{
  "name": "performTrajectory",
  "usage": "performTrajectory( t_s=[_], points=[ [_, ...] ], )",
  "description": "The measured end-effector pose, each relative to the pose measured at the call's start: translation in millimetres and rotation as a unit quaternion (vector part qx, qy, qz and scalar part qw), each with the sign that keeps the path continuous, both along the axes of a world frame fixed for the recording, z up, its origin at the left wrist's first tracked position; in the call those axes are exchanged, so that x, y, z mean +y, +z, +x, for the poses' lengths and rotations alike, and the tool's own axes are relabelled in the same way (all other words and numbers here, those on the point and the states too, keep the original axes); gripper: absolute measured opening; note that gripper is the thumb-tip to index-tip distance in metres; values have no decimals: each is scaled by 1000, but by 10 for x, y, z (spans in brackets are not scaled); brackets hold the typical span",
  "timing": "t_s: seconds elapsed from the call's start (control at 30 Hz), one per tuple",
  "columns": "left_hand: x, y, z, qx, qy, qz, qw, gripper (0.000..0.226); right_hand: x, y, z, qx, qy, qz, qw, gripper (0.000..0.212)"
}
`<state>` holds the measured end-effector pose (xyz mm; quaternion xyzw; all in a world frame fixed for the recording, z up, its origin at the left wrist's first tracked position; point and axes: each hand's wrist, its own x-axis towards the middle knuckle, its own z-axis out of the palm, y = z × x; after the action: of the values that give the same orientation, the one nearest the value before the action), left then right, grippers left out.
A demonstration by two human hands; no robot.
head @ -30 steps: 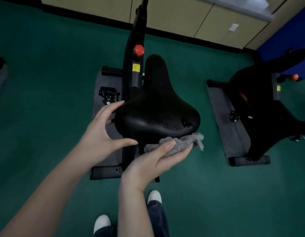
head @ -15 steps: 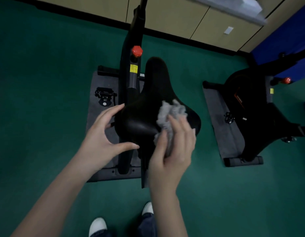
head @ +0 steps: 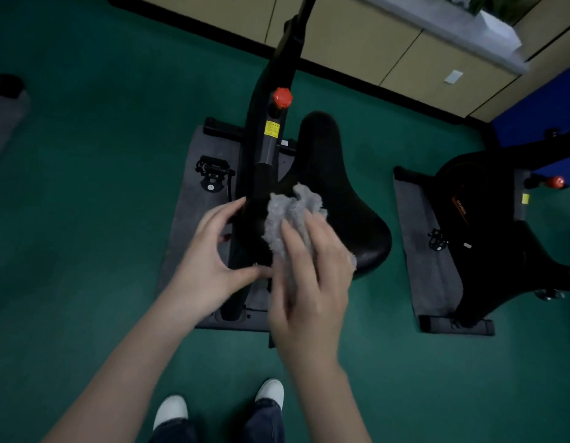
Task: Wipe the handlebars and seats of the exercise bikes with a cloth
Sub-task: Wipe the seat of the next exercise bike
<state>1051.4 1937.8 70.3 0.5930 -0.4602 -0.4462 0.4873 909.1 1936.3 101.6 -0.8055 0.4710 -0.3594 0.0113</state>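
A black bike seat fills the middle of the view, its narrow nose pointing away from me. My right hand lies on the wide rear part of the seat and presses a crumpled grey cloth onto it with its fingers over the cloth. My left hand grips the seat's left rear edge, thumb under the rim and fingers along the side. The bike's black frame post with a red knob rises just left of the seat. The handlebars are out of view.
A second black exercise bike stands on a grey mat at the right. This bike rests on its own grey mat with a pedal at its left. Green floor surrounds both; beige cabinets line the far wall. My white shoes are below.
My right hand came up from under the seat's rear edge onto its top with the cloth and slid left across it. My left hand kept its hold on the seat's left side.
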Motion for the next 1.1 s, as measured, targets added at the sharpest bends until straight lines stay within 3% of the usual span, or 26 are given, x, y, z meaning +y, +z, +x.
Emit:
performTrajectory(
  t_s=[0.1, 0.23, 0.3, 0.47, 0.6, 0.67, 0.83, 1.0, 1.1],
  points=[
    [24, -25, -54, 12, 18, 0, 1000, 101, -171, 74, -246, 62, 29, -14, 998, 36],
    [51, -63, -118, 27, 49, 10, 998, 106, -312, 223, -158, 5, -14, 11, 1000, 33],
    [66, -80, -149, 46, 66, 4, 997, 104, -318, 266, -19, 26, -8, 18, 999, 31],
    [74, -111, -204, 63, 90, 11, 994, 77, -431, 348, 89, 170, 134, 36, 976, 33],
    [79, -109, -220, 57, 99, 4, 993, 84, -408, 276, -156, 169, 171, 5, 971, 32],
    [84, -97, -219, 52, 97, 1, 994, 90, -360, 198, -325, 132, 143, -7, 981, 33],
    [107, -62, -195, 27, 81, 22, 996, 96, -278, 20, -556, -54, -17, 8, 998, 36],
    [142, 3, -177, -12, 72, 31, 997, 93, -193, -16, -447, -230, -174, 40, 957, 34],
    [193, 66, -161, -57, 67, 37, 995, 94, -140, 38, -431, -244, -200, 66, 947, 32]
  ],
)
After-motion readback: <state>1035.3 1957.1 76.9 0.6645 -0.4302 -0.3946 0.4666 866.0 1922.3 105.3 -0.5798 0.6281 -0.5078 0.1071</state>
